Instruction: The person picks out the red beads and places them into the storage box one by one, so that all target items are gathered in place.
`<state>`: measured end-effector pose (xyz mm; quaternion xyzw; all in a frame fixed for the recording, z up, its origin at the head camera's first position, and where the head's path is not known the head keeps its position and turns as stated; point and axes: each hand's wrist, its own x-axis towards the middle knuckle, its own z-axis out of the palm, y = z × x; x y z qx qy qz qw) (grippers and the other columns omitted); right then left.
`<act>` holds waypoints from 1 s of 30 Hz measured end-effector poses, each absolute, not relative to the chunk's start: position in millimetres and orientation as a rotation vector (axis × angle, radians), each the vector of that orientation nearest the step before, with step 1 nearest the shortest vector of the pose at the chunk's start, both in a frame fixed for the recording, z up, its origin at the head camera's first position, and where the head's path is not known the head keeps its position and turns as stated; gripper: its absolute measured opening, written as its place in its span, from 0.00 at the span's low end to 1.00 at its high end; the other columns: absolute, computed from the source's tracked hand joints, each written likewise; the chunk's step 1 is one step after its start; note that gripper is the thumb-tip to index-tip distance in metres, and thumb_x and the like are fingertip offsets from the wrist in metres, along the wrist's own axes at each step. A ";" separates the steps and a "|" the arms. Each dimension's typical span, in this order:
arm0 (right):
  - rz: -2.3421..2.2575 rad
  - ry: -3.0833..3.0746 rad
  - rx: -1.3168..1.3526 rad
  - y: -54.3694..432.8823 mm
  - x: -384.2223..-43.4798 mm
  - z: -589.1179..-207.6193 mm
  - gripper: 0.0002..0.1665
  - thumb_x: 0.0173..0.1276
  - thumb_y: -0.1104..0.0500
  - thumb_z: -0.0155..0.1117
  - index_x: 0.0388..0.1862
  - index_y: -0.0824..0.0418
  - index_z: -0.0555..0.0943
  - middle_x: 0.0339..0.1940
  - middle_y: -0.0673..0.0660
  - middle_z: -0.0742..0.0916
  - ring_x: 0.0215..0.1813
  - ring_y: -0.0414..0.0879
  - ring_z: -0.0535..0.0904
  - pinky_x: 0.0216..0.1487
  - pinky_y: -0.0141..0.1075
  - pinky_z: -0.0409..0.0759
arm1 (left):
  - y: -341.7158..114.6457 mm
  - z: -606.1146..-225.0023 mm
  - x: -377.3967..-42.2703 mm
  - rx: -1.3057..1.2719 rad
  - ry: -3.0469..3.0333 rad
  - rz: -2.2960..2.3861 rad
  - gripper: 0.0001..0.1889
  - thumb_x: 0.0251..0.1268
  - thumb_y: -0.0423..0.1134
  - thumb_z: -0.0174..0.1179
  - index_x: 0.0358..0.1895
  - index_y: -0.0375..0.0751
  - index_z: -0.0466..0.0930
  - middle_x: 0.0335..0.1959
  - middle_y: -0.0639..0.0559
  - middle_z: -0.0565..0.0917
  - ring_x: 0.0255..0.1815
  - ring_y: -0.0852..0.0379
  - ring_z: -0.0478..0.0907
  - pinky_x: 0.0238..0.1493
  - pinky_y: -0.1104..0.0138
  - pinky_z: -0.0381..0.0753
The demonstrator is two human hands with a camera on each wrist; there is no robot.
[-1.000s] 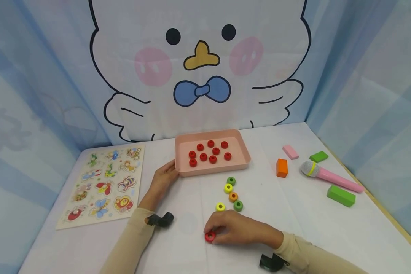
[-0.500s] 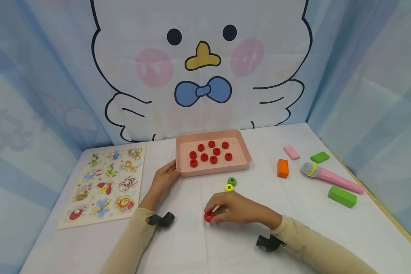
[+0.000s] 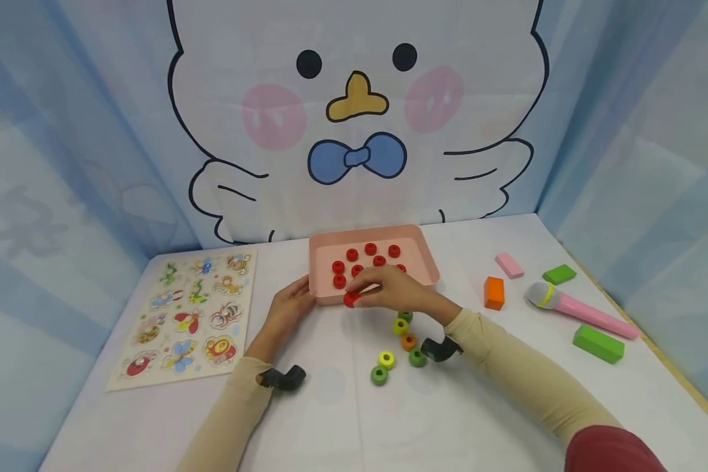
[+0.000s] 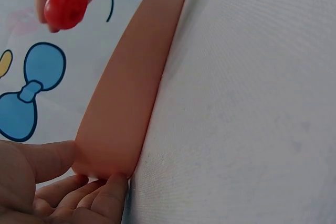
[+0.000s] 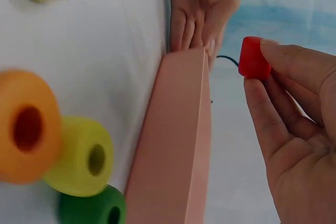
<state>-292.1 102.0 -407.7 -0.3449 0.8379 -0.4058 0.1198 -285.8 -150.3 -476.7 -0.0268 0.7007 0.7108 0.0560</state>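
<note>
My right hand (image 3: 383,288) pinches a red bead (image 3: 351,299) between thumb and fingers over the front wall of a pink tray (image 3: 421,288). In the right wrist view this bead (image 5: 254,59) is held above the tray's rim. Several red beads lie inside the tray, some hidden behind the hand. At the tray's left front corner, my left hand (image 3: 289,308) grips its side; in the left wrist view the thumb (image 4: 58,156) touches near the rim and the fingers (image 4: 107,198) lie along the bottom edge.
Green (image 3: 379,375), yellow (image 3: 386,359) and orange (image 3: 409,341) beads lie before the tray. An insect picture board (image 3: 179,321) lies left. At right are a pink microphone (image 3: 590,314), green blocks (image 3: 598,344), an orange block (image 3: 494,293) and a pink block (image 3: 510,265).
My right hand has carried the red bead from the table's front up to the tray, uncovering yellow and green beads. My left hand has stayed at the tray's corner.
</note>
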 end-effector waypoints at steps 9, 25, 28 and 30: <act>-1.054 2.625 -0.976 94.9 -317.2 -400.6 0.19 0.64 0.58 0.71 0.55 0.53 0.85 0.49 0.45 0.86 0.56 0.45 0.76 0.56 0.36 0.78 | -147.0 -471.8 -283.7 -0.074 2.098 2.172 0.27 0.70 0.29 0.55 0.72 0.31 0.64 0.69 0.37 0.69 0.69 0.47 0.67 0.67 0.59 0.67; -1.012 2.591 -0.744 65.6 -374.5 -394.6 0.23 0.69 0.57 0.67 0.62 0.57 0.80 0.55 0.50 0.84 0.55 0.47 0.78 0.56 0.40 0.79 | -152.2 -477.3 -287.0 -0.122 2.102 2.166 0.27 0.70 0.31 0.56 0.71 0.32 0.65 0.68 0.38 0.71 0.68 0.48 0.69 0.67 0.59 0.68; -0.990 2.588 -0.767 60.0 -389.8 -393.1 0.22 0.70 0.58 0.66 0.62 0.60 0.80 0.55 0.52 0.84 0.55 0.47 0.78 0.55 0.39 0.79 | -152.1 -476.5 -287.0 -0.117 2.088 2.168 0.27 0.70 0.31 0.56 0.72 0.34 0.65 0.68 0.39 0.71 0.67 0.49 0.69 0.66 0.60 0.68; -0.967 2.603 -0.780 56.4 -399.0 -392.8 0.21 0.70 0.60 0.65 0.60 0.61 0.80 0.53 0.54 0.85 0.54 0.47 0.79 0.55 0.37 0.79 | -151.7 -475.8 -286.9 -0.099 2.079 2.176 0.27 0.70 0.31 0.56 0.71 0.33 0.65 0.68 0.39 0.71 0.67 0.49 0.69 0.66 0.60 0.68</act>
